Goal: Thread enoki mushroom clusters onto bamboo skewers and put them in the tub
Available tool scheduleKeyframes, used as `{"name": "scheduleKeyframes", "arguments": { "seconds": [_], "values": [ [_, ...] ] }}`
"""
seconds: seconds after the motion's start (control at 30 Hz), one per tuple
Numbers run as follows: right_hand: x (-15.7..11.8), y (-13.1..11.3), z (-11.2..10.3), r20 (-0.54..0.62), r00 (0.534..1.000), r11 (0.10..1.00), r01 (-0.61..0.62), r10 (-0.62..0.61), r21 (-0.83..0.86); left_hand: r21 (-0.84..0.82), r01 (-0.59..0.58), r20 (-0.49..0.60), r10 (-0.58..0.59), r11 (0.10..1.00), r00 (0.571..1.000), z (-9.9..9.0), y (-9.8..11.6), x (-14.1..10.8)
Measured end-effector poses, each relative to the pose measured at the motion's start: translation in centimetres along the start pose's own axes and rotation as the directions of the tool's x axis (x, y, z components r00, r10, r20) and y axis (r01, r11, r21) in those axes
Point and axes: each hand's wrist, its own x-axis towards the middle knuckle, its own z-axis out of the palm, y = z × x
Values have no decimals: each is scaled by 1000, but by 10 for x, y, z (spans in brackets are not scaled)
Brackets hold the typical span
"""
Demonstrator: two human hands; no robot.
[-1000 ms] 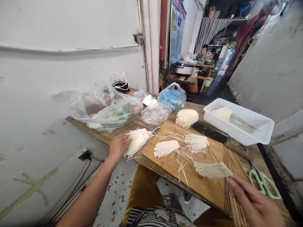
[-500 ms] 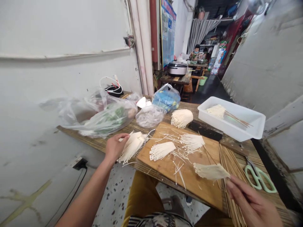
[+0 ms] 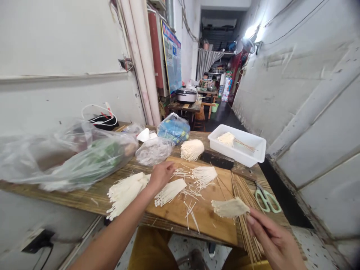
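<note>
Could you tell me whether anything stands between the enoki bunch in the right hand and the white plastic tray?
Nothing tall does: the way from the enoki bunch in the right hand to the white plastic tray crosses only the wooden cutting board and a dark-bladed knife lying flat just before the tray.

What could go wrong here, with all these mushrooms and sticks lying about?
The mushroom bunch in the right hand might shed strands onto the cutting board, where loose bits already lie. The pile of wooden skewers seems to stick out past the table, so it could get knocked off. The mushroom heap near the left hand sits close to the edge and might slide to the floor.
</note>
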Motion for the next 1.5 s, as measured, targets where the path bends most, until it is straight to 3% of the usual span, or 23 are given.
{"name": "scheduleKeyframes", "arguments": {
  "seconds": [0.17,0.27,0.43,0.8,1.03,1.17,1.33,1.5],
  "values": [
    [-1,-3,-5,63,998,999,28,-26,-38,130,28,114,-43,991,993,-3,1,-36],
    [-4,-12,-6,101,994,998,47,-42,-52,202,30,153,-61,979,986,3,2,-45],
    [-15,-29,-6,69,998,1000,8,-7,-3,248,39,200,-91,968,976,7,7,-40],
    [-22,-37,-3,127,991,998,24,-32,60,218,68,195,-112,974,974,16,25,-31],
    [-15,-37,13,174,983,996,51,-63,74,60,56,269,-71,997,961,2,32,-31],
    [-6,-36,21,201,972,993,115,-120,37,-159,74,320,-20,984,947,-14,27,-33],
    [7,-42,25,276,939,974,223,-205,-36,-443,166,380,17,881,925,-29,15,-47],
    [19,-54,26,356,889,944,325,-289,-47,-624,244,351,-12,743,936,-47,12,-60]
  ]
}}
